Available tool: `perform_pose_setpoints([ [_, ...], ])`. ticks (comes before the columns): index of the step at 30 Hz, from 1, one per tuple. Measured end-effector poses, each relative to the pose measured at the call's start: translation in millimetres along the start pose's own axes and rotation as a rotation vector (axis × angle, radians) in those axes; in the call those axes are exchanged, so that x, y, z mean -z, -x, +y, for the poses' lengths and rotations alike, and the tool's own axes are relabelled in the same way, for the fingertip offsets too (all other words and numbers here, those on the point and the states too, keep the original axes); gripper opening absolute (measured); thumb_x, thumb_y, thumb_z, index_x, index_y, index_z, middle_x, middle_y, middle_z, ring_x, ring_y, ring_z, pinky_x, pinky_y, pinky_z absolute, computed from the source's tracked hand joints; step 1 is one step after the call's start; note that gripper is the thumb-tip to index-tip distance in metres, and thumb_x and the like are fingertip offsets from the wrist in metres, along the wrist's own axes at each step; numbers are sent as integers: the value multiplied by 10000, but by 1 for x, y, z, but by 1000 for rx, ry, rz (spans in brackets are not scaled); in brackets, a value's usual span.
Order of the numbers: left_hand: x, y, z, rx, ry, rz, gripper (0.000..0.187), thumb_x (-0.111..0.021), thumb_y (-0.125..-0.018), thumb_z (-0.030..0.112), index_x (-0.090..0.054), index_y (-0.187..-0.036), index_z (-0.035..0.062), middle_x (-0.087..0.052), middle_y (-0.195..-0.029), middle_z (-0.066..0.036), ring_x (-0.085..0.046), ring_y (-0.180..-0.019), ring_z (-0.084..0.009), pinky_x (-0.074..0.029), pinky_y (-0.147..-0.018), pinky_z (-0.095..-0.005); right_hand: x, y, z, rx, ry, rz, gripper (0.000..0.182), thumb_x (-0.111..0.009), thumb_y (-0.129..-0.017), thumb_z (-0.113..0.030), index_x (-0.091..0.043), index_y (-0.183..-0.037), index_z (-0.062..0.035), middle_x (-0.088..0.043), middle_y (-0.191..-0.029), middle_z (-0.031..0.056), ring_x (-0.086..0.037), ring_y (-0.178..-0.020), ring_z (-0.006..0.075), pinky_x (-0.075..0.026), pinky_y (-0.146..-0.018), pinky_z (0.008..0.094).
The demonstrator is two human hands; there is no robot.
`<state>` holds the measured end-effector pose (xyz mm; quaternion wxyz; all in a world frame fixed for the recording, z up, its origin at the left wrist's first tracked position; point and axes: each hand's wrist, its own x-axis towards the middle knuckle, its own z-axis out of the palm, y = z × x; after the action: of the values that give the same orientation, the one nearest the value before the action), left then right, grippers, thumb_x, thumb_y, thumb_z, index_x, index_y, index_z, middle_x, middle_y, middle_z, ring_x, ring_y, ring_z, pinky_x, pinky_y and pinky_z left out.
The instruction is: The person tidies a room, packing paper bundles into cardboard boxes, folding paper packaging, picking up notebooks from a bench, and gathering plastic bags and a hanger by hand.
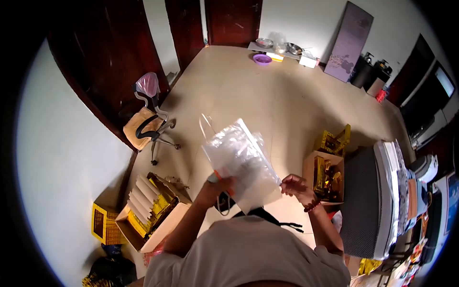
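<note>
A clear, shiny plastic bag [246, 162] with white cord handles [206, 125] is spread out in front of my body, over the tiled floor. My left hand [217, 190] is closed on its lower left side, where an orange strip [224, 181] shows by the fingers. At the right corner of the bag, the fingers of my right hand [296, 186] pinch the end of a white edge strip [260, 150]. A red bead bracelet [312, 205] circles the right wrist. Another white cord loop hangs beneath my left hand.
At my left stands a cardboard box [179, 213] of yellow packs, beside a yellow box [99, 224] and an office chair [146, 125]. A second cardboard box [310, 167] and a grey stacked mattress [358, 201] stand at my right. Basins [262, 59] lie along the far wall.
</note>
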<state>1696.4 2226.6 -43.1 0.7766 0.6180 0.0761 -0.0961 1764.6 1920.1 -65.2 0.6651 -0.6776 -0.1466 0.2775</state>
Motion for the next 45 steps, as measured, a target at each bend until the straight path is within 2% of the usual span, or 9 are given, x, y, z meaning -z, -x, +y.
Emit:
perform_pose_setpoints([
  [5, 49, -95, 15, -92, 197, 300, 127, -626, -804, 201, -591, -785, 81, -540, -624, -4, -522, -537, -112, -408, -494, -256, 64, -128, -44, 20, 51, 33, 111, -562, -888, -141, -596, -945, -52, -603, -752, 12, -520, -652, 56, -391, -558, 190],
  [6, 47, -97, 38, 92, 211, 584, 207, -648, -786, 215, -584, -903, 57, -567, -735, -31, -548, -629, -138, -437, -564, -274, 74, -160, -52, 3, 95, 15, 109, -553, -891, -136, -597, -947, -54, -603, -751, 11, -521, -653, 58, -396, -561, 192],
  [11, 103, -135, 70, -217, 476, 899, 314, -656, -801, 246, -590, -1017, 27, -584, -864, -94, -571, -807, -183, -469, -705, -310, 78, -323, -82, 38, 172, -187, 166, -523, -907, -194, -594, -987, -68, -614, -795, 6, -534, -688, 65, -438, -595, 208],
  [16, 193, -168, 92, -391, 619, 956, 474, -618, -826, 278, -478, -1172, -14, -584, -984, -105, -572, -864, -212, -471, -780, -343, 19, -468, -102, 109, 231, -434, 176, -513, -914, -197, -587, -1007, -67, -619, -815, 4, -546, -711, 65, -441, -616, 210],
  [21, 278, -233, 149, -452, 557, 959, 371, -582, -855, 290, -523, -1086, 6, -594, -936, -97, -578, -854, -200, -472, -741, -337, -14, -581, -121, -19, 344, -484, 234, -489, -921, -253, -587, -1029, -70, -636, -844, 19, -577, -751, 90, -466, -651, 245],
  [36, 473, -402, 240, -585, 810, 837, 333, -583, -855, 314, -573, -1061, 52, -605, -952, -68, -582, -868, -201, -471, -801, -365, 21, -903, -175, -55, 508, -472, 260, -475, -905, -234, -562, -1060, -45, -636, -912, 59, -605, -815, 130, -492, -696, 271],
  [37, 474, -416, 251, -638, 828, 984, 345, -551, -881, 344, -522, -1050, 45, -587, -858, -63, -577, -759, -186, -469, -656, -313, 16, -928, -183, -52, 504, -477, 260, -475, -905, -234, -562, -1060, -45, -636, -912, 59, -605, -815, 130, -492, -696, 271],
  [41, 508, -447, 276, -598, 688, 1214, 428, -630, -815, 348, -529, -1114, 59, -607, -933, -86, -604, -803, -232, -508, -691, -357, -25, -1041, -199, 28, 361, -664, 282, -478, -913, -255, -566, -1027, -13, -625, -897, 86, -606, -806, 154, -500, -735, 293],
  [45, 532, -459, 283, -528, 575, 1678, 438, -445, -898, 280, -499, -1244, 18, -516, -1193, -113, -518, -1044, -232, -396, -941, -393, -104, -1138, -211, 231, 566, -790, 208, -532, -876, -211, -572, -989, -41, -632, -875, 89, -611, -811, 156, -478, -730, 296],
])
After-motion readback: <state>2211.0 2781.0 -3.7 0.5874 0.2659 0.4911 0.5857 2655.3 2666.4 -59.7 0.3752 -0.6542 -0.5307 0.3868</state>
